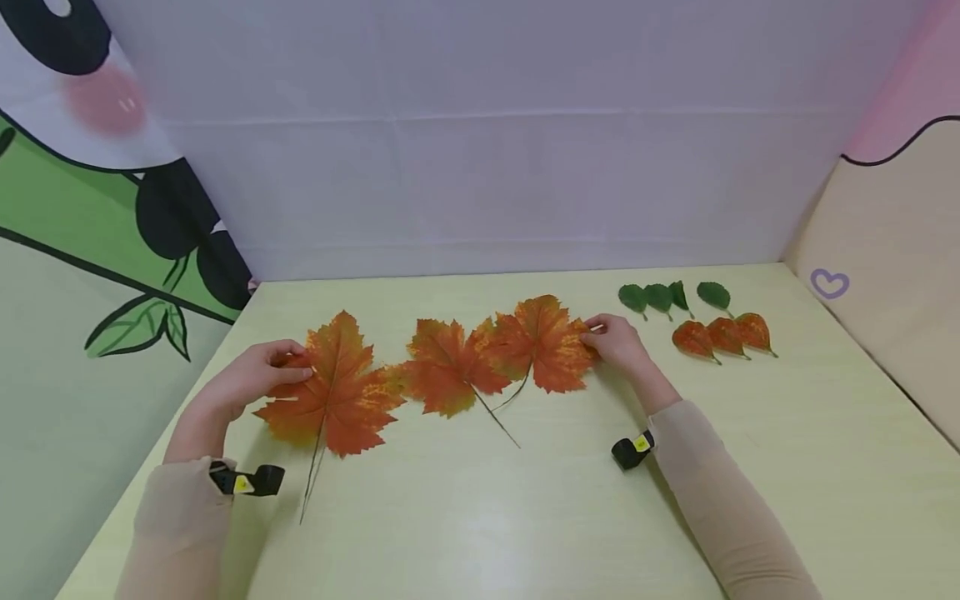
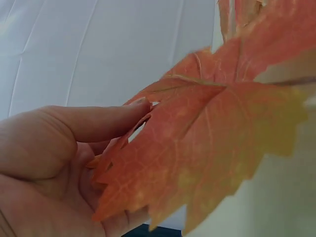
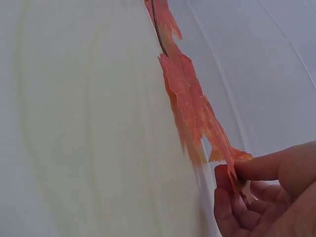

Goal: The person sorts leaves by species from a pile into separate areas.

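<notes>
My left hand (image 1: 262,371) pinches the left edge of a big orange maple leaf (image 1: 341,392), thumb on top; its thin stems hang toward the front of the table. In the left wrist view that same leaf (image 2: 197,128) is tilted up, with fingers beneath it. Toward the middle lies a second maple leaf (image 1: 450,367), partly overlapped by a third maple leaf (image 1: 542,342). The right hand (image 1: 618,343) pinches the right edge of this third leaf between thumb and fingers, as the right wrist view also shows at the leaf tip (image 3: 237,163).
Several small green leaves (image 1: 658,297) lie in a row at the back right of the table (image 1: 480,517). In front of them are three small orange-red leaves (image 1: 726,335). A pale cloth wall (image 1: 480,192) stands behind the table, with printed panels at both sides.
</notes>
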Action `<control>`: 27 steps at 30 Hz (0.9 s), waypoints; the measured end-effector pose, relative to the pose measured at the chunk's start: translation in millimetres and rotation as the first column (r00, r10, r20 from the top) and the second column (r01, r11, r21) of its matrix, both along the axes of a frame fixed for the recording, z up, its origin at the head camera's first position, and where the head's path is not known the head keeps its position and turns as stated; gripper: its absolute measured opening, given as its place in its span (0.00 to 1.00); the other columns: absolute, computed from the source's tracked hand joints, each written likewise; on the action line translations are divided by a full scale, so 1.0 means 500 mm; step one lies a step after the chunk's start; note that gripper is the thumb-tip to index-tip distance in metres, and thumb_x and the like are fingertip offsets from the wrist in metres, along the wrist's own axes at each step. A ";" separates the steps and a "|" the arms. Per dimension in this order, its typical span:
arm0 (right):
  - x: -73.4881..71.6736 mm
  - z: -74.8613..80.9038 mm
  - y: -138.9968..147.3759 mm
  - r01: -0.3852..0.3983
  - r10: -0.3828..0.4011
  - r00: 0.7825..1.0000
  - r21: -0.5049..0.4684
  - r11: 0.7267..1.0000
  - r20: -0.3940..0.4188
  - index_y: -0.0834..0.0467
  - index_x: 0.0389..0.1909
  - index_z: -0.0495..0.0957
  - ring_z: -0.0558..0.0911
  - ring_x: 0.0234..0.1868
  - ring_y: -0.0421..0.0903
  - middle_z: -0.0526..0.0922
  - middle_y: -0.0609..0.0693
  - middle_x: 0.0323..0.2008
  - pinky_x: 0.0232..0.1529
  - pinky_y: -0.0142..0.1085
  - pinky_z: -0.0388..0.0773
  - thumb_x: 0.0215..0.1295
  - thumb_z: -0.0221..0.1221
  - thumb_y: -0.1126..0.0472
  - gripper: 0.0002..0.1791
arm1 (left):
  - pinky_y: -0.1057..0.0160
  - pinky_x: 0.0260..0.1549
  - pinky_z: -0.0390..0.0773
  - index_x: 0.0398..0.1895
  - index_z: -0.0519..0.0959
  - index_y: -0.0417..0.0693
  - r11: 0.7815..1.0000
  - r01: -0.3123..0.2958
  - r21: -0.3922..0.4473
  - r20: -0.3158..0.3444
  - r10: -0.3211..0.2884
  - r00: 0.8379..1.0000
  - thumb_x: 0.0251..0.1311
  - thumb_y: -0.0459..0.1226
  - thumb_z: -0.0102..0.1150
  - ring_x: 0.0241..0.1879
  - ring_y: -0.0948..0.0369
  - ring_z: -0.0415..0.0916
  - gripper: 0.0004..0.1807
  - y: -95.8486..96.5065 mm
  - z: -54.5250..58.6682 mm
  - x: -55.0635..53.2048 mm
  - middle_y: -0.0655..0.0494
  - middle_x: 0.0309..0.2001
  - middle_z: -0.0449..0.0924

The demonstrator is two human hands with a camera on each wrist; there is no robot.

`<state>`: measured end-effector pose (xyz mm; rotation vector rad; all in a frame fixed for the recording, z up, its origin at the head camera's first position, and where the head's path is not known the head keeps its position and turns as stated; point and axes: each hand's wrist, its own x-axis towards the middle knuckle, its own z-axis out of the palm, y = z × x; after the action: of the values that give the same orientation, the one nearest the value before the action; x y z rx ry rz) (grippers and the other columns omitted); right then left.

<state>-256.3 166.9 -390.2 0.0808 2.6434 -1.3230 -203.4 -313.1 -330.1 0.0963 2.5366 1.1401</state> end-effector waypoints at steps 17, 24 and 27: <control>-0.003 0.004 0.005 -0.018 0.017 1.000 0.023 1.000 0.023 0.67 0.53 0.68 0.76 0.37 0.48 0.75 0.63 0.46 0.34 0.32 0.72 0.62 0.56 0.61 0.21 | 0.73 0.36 0.73 0.56 0.61 0.35 0.993 -0.113 -0.046 -0.044 0.111 0.993 0.62 0.45 0.51 0.31 0.73 0.75 0.27 -0.063 0.020 -0.100 0.63 0.35 0.76; -0.004 0.005 0.001 -0.017 0.016 1.000 0.031 0.999 0.019 0.67 0.52 0.69 0.76 0.36 0.47 0.76 0.63 0.45 0.32 0.29 0.71 0.61 0.56 0.63 0.20 | 0.75 0.33 0.73 0.57 0.60 0.32 0.993 -0.110 -0.049 -0.031 0.108 0.994 0.62 0.43 0.52 0.29 0.74 0.74 0.28 -0.082 -0.003 -0.155 0.68 0.30 0.73; -0.005 0.006 -0.001 -0.014 0.013 1.000 0.041 0.999 0.016 0.67 0.52 0.69 0.76 0.37 0.48 0.76 0.63 0.45 0.33 0.30 0.71 0.61 0.56 0.63 0.20 | 0.74 0.33 0.74 0.58 0.60 0.30 0.994 -0.095 -0.053 -0.039 0.093 0.995 0.62 0.41 0.52 0.28 0.74 0.74 0.28 -0.089 -0.012 -0.173 0.68 0.30 0.74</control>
<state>-258.6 166.3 -387.4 0.0786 2.6534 -1.2587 -290.1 -357.7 -335.9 -0.0172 2.6277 1.1123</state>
